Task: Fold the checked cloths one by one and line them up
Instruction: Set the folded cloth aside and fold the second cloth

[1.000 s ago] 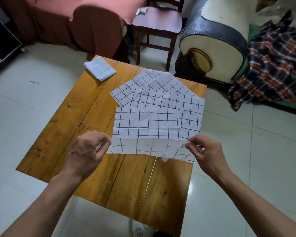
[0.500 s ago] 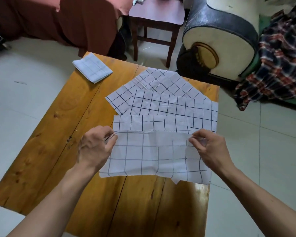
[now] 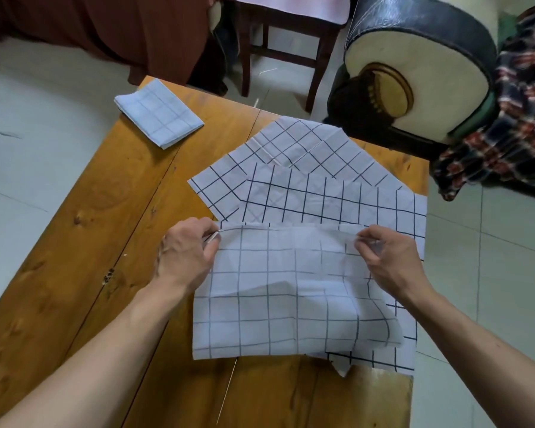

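Step in hand: 1st fold of the top checked cloth, lying at the table's near right edge. Left hand & right hand each pinch 1 far corner, fingers curled tight. Next: lay edge on edge w/ corners matched, then press. 1 folded cloth sits at far left corner. No containers.
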### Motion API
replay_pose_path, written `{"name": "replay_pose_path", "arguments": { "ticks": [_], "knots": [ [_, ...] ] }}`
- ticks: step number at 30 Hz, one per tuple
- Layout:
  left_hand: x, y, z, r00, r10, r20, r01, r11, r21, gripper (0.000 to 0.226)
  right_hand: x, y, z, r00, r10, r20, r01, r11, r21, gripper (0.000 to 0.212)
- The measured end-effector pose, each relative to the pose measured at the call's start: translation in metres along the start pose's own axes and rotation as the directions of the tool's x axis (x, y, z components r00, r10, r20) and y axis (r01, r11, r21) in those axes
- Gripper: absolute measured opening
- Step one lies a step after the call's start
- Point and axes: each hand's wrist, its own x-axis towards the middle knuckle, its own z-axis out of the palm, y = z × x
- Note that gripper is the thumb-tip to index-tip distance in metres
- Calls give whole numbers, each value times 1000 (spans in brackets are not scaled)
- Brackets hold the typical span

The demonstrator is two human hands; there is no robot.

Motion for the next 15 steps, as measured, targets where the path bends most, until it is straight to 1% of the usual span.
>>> {"name": "replay_pose_path", "arguments": {
  "ticks": [3,6,12,15],
  "knots": [
    [11,-5,9,999,-26,22,27,999,-26,11,11,1,5,1000,8,10,-8,1000,-24,3],
    [17,-6,15,999,-33,16,34,999,-37,10,21,1,9,1000,9,20,-8,999,-31,2],
    [24,-6,25,999,-29,20,29,1000,0,8,29,9,14,999,37,36,-35,997,-62,7],
    [25,-8,27,1000,-9,24,8,1000,21,6,31,15,15,999,23,44,-19,995,-99,6]
  ]
}}
